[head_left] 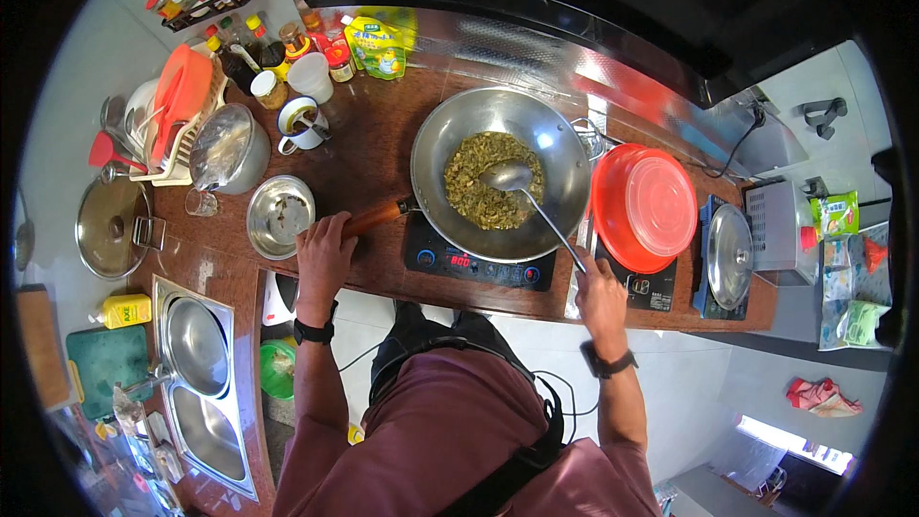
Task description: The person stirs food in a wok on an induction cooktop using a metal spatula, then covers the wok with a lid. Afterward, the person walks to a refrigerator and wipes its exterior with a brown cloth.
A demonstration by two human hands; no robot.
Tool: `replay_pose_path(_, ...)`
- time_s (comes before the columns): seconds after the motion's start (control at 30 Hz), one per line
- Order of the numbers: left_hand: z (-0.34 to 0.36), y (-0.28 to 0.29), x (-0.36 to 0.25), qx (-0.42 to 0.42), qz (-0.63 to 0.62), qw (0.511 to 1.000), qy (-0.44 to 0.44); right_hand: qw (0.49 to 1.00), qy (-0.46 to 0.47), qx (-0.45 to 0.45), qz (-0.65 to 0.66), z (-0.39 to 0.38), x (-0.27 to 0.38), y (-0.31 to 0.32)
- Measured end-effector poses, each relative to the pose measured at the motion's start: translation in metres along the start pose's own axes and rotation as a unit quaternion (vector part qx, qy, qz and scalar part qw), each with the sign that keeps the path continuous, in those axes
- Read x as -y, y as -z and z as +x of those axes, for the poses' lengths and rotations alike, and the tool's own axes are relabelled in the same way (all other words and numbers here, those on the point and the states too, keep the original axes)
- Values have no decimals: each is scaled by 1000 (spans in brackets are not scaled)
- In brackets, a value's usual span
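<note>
A large steel wok [436, 134] sits on an induction cooker [479, 263], with chopped greenish-brown food [483, 196] spread in its base. My left hand [325, 247] is closed at the end of the wok's wooden handle [375, 217]. Its knuckles come close to a small steel bowl [280, 217] holding dark residue. In my right hand [601, 295] is the shaft of a metal ladle [507, 176]; its bowl rests on the food, right of the wok's middle.
Right of the wok lie red plastic basins [617, 220] with a translucent lid [661, 206], then a steel lid [729, 257]. A lidded pot [230, 148], an enamel mug [303, 124] and several condiment bottles [235, 62] stand left. A double sink [206, 426] lies lower left.
</note>
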State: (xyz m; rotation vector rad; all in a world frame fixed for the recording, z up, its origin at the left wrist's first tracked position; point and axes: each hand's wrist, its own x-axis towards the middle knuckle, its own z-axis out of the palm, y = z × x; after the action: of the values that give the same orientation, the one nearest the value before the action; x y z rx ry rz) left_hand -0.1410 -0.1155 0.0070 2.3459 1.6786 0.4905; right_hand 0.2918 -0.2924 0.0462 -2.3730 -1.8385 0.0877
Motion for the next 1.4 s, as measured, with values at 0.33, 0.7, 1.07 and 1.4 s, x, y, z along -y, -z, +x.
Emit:
replay_pose_path(0.33,0,-2,-2,6,14,1000,11,995,56,62,-62,-9,12,30)
replay_pose_path(0.7,-1,-4,-1,-2,2,1000,14,991,47,78,-100,-11,28,72)
replay_pose_path(1.07,0,-4,-3,-15,28,999,-6,994,-1,81,-71,0,27,63)
replay_pose_path(1.4,0,-4,-3,-6,17,1000,0,995,51,42,-82,12,43,58)
